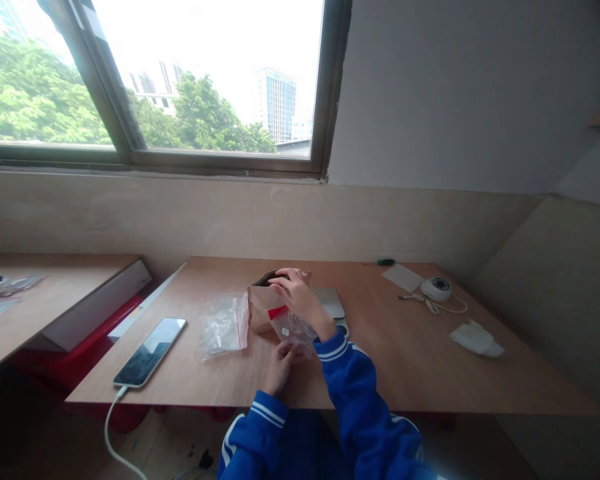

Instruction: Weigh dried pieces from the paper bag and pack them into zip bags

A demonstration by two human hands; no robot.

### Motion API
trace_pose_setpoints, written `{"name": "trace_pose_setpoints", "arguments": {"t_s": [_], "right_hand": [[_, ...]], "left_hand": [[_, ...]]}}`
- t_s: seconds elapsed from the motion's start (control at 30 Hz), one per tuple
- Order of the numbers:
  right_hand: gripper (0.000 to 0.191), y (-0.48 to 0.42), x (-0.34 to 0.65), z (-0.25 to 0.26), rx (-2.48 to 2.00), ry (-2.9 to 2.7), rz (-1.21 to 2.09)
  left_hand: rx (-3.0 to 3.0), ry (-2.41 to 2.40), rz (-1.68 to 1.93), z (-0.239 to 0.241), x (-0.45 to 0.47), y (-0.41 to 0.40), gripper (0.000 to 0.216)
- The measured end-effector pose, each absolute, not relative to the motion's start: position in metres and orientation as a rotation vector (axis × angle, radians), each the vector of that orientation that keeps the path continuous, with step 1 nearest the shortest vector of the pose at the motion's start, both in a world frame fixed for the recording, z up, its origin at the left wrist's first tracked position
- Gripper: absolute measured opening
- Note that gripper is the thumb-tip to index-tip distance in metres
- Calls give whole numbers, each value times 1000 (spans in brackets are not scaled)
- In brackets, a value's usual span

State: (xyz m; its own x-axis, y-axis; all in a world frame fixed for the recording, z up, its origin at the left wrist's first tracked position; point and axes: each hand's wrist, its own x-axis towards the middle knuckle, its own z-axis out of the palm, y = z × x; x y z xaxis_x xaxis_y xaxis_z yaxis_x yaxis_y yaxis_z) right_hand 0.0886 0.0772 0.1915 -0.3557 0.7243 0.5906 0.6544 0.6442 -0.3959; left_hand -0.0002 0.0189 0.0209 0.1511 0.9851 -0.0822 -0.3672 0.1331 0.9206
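My left hand [280, 368] is closed on the lower edge of a small clear zip bag [284, 325] with a red strip along its top. The bag leans against the front of an open brown cardboard box [261, 303], and a small white label shows inside it. My right hand [303, 297] reaches over the box's opening, fingers partly bent and apart, with nothing visible in them. What lies inside the box is hidden. Beside the box on the left lies a larger clear zip bag [223, 327] with a red line.
A phone [150, 353] on a white cable lies at the left. Behind my right forearm sits a flat silver-white device [333, 303]. Farther right are a white dome camera [436, 288] with its cable, a white sheet [403, 277], a green-handled screwdriver [386, 262] and a crumpled white bag [477, 339].
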Motion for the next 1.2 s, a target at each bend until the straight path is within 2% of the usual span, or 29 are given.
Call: {"name": "trace_pose_setpoints", "arguments": {"t_s": [0.2,0.37,0.4,0.47,0.53,0.57,0.73,0.9,1.07,1.2], "right_hand": [[33,63,111,189,-1164,-1901,19],[28,30,138,140,-1246,-1753,284],[34,24,141,124,-1280,-1752,348],[58,15,145,93,-1366,-1682,454],[68,11,146,70,-1431,-1523,566],[67,12,146,62,-1441,-1432,629],[36,17,152,56,-1329,-1205,875],[40,14,158,60,-1334,-1133,890],[30,7,154,54,-1284,-1280,930],[22,-1,137,35,-1348,-1375,922]], "left_hand": [[860,876,1216,18,1,20,41],[874,882,1233,16,-1,22,47],[890,891,1243,16,-1,22,46],[939,922,1273,17,-2,21,38],[991,939,1284,19,-2,18,31],[999,937,1283,21,-1,15,30],[838,935,1272,25,1,2,41],[754,892,1250,34,0,-3,39],[739,1113,1279,45,-2,-1,46],[790,1271,1347,36,-10,3,46]]}}
